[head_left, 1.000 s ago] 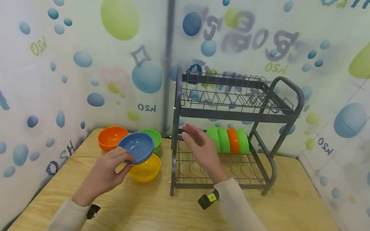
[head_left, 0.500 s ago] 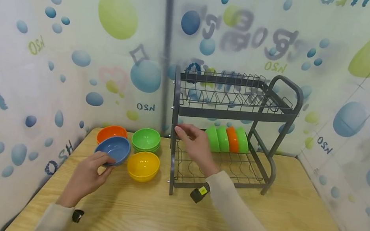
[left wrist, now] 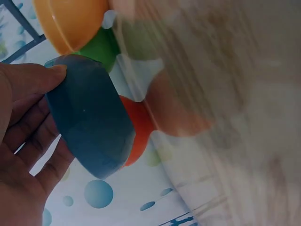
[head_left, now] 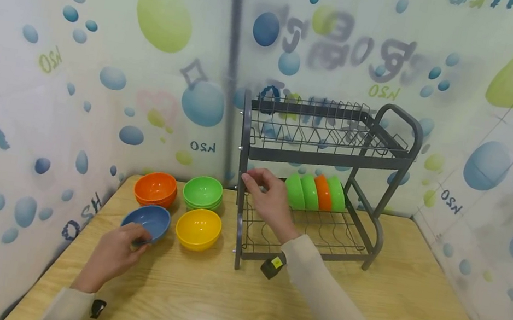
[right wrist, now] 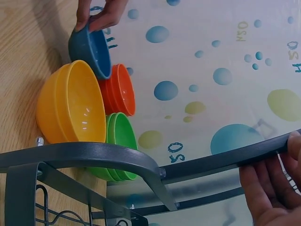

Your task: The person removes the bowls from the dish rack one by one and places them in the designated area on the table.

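Observation:
My left hand [head_left: 113,255] pinches the near-left rim of a blue bowl [head_left: 150,220], thumb on one side and fingers on the other. The bowl is tilted slightly, low over the table in front of the stacked orange bowls [head_left: 156,188]. Right of it stand stacked yellow bowls [head_left: 198,229], with stacked green bowls [head_left: 203,192] behind. My right hand [head_left: 272,201] holds the left upright of a dark two-tier dish rack [head_left: 326,160]; in the right wrist view its thumb and fingers [right wrist: 256,186] close around the bar.
Green bowls [head_left: 295,192] and an orange bowl [head_left: 323,193] stand on edge in the rack's lower tier. Wire slots [head_left: 320,131] line the upper tier. The wooden table [head_left: 235,300] meets a patterned wall covering [head_left: 161,96] at the back and sides.
My left hand has carried the blue bowl leftward and down, from above the yellow bowls to in front of the orange ones. The right hand has moved left onto the rack's upright.

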`<state>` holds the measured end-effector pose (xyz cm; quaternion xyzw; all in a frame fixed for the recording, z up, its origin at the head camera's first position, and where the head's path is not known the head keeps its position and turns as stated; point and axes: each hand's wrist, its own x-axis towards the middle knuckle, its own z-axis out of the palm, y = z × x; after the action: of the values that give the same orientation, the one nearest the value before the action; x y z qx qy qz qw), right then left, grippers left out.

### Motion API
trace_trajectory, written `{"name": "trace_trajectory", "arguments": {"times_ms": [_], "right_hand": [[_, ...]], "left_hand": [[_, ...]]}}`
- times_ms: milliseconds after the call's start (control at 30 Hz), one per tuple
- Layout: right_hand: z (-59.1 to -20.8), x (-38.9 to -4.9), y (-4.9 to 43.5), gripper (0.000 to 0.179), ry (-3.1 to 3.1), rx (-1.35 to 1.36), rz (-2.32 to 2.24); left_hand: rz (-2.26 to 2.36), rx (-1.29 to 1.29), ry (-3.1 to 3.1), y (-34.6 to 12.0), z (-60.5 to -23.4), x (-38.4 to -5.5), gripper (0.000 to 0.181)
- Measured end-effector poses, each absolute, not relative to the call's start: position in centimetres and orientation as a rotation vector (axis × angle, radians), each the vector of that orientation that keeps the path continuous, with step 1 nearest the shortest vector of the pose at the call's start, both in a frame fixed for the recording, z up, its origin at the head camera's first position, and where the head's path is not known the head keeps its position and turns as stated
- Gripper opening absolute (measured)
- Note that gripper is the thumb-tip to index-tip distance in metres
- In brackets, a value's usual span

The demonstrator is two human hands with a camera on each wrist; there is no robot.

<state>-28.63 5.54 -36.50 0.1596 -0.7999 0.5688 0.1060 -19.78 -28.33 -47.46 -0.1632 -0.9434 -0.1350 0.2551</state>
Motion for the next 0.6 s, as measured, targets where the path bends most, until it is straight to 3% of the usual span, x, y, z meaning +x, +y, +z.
{"name": "trace_trajectory", "arguments": {"times_ms": [600], "right_hand": [[-36.75, -28.63, 5.33, 0.027, -2.328, 0.463, 1.648]], "left_hand": [[-0.402, -0.401, -2.758, -28.19, -48.48, -20.45, 0.016]]}}
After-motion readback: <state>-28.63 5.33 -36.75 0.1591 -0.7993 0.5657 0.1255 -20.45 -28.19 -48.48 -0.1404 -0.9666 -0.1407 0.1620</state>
